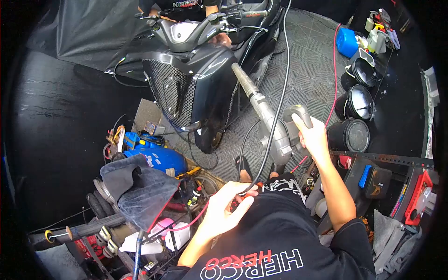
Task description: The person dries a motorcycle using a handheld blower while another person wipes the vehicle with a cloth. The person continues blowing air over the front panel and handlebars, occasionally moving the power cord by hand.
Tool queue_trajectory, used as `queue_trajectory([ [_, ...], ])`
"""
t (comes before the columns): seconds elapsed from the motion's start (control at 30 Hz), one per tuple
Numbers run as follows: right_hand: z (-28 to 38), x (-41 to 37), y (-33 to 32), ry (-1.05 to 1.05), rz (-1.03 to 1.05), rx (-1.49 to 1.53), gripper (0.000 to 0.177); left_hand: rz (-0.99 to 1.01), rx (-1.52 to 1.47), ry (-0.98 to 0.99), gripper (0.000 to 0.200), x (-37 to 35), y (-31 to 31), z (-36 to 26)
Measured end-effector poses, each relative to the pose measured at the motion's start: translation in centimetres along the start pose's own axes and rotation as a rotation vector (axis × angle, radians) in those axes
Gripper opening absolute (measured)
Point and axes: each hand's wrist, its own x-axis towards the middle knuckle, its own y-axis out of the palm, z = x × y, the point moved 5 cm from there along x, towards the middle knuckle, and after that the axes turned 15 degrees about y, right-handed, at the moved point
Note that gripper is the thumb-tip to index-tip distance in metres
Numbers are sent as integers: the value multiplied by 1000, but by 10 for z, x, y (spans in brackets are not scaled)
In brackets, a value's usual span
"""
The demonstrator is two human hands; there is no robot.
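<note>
My right hand (311, 137) is wrapped round the rear handle of a grey hand-held blower (275, 126). The blower's long nozzle (245, 79) points away from me, its tip beside the front of a dark motor scooter (207, 86). Low in front of my body, my left hand (228, 203) pinches a black power cable (275, 119), which runs up past the blower and out at the top of the view. Something orange shows partly behind the left fingers; what it is cannot be made out.
Another person's hand (221, 39) is at the scooter behind the handlebar. Black buckets (358, 102) and a blue jug (346, 43) line the right side, near a red hose (336, 70). A blue tank (163, 158) and grey towels (140, 186) lie left. Cords cross the floor mat (303, 60).
</note>
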Motion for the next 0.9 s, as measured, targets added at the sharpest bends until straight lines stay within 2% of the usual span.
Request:
queue_trajectory([
  [0.13, 10, 4, -6, 21, 50, 9, 35, 8, -43, 56, 40, -2, 3, 4],
  [0.27, 18, 3, -11, 27, 62, -54, 35, -34, -100, 17, 38, -7, 6, 8],
  [0.47, 20, -3, -24, -90, -23, -645, 55, 38, -55, -128, 35, -4, 2, 7],
  [0.6, -32, 25, -19, 41, 38, -1115, 72, 66, -78, -194, 29, -1, 7, 13],
  [0.67, -62, 35, -16, 157, 111, -1191, 77, 102, -104, -196, 28, 1, 18, 28],
  [0.73, -88, 36, -12, 188, 183, -1191, 74, 153, -122, -177, 27, 2, 34, 57],
  [0.8, -104, 33, -12, 365, 287, -1180, 72, 182, -236, -244, 26, -11, 54, 102],
  [0.83, -117, 37, -14, 352, 271, -1171, 74, 184, -291, -273, 27, -16, 63, 119],
  [0.9, -146, 48, -17, 47, 136, -1163, 77, 219, -301, -296, 27, -15, 70, 130],
])
